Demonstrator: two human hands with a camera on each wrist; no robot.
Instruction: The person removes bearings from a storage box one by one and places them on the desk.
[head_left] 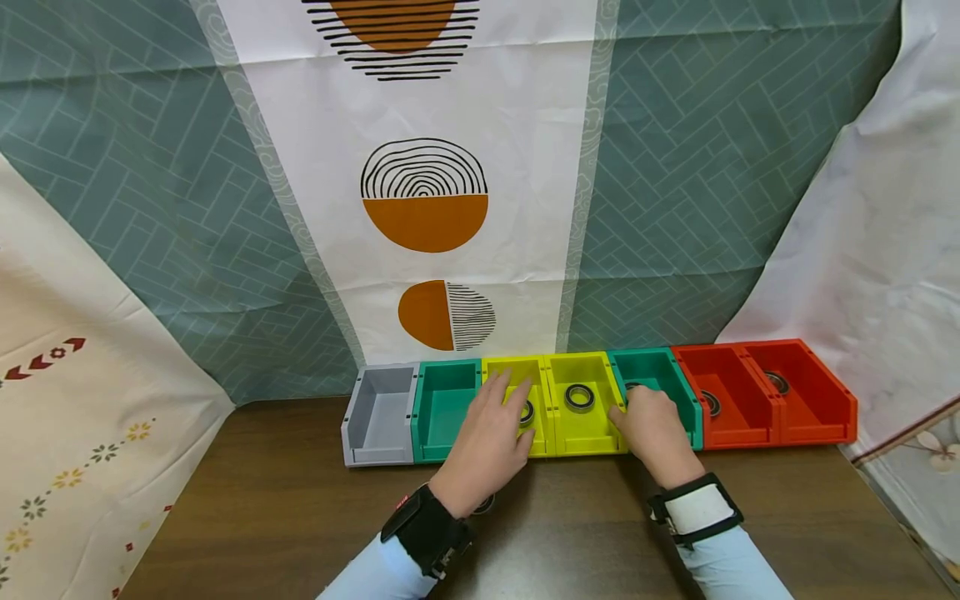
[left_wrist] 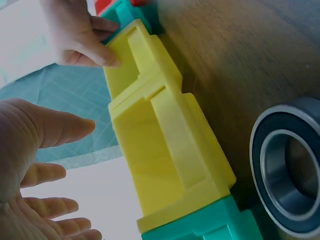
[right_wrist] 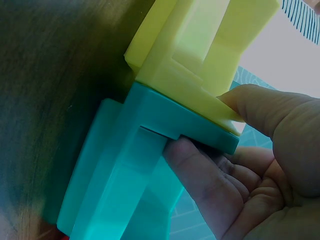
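Observation:
My right hand (head_left: pixel 658 429) pinches the adjoining walls of the right yellow bin (head_left: pixel 600 433) and the right green bin (head_left: pixel 686 421). In the right wrist view its thumb (right_wrist: pixel 252 102) lies on the yellow side and a finger (right_wrist: pixel 192 170) reaches inside the green bin. My left hand (head_left: pixel 486 442) hovers at the left yellow bin (head_left: pixel 543 442), fingers spread and nothing held. A metal ball bearing (head_left: pixel 529 414) in that bin is partly covered by it. Another bearing (head_left: pixel 580 407) lies flat in the right yellow bin. On the table below my left wrist is a loose bearing (left_wrist: pixel 270 180).
The bins stand in a row against the patterned cloth (head_left: pixel 480 108). At the left end are a grey bin (head_left: pixel 380 455) and a green bin (head_left: pixel 448 451); two red bins (head_left: pixel 750 437) form the right end, each with a bearing. The brown table (head_left: pixel 570 542) extends in front.

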